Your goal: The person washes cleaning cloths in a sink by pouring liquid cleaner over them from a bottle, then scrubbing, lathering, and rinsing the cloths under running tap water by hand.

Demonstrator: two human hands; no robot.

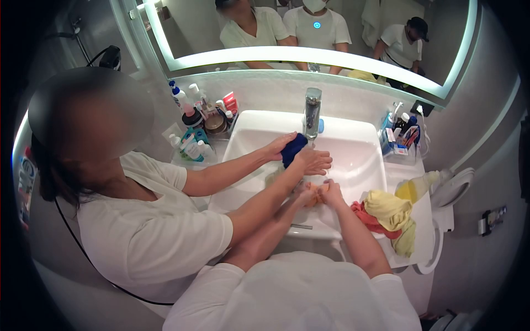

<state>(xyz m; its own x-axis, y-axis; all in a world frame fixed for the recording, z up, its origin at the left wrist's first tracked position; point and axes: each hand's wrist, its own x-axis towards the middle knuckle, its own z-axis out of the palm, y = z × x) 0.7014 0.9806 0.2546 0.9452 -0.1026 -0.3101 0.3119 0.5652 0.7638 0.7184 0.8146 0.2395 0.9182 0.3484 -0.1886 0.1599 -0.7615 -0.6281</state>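
Over the white sink (256,118), my left hand (303,195) and my right hand (331,193) are close together, fingers closed on a small orange cloth (316,194). Most of the cloth is hidden inside my fingers. Just beyond my hands, a co-worker's hands reach in from the left under the chrome faucet (312,110). One of them holds a dark blue cloth (294,150). A pale, blurry item (273,177) lies in the basin below the co-worker's arm; I cannot make out what it is.
Yellow cloths (388,209) and a red cloth (371,220) are piled on the counter at right, beside a bottle of yellow liquid (415,188). Toiletries (215,118) crowd the left counter, and more fill a clear holder (402,138) at right. A lit mirror (309,54) hangs behind.
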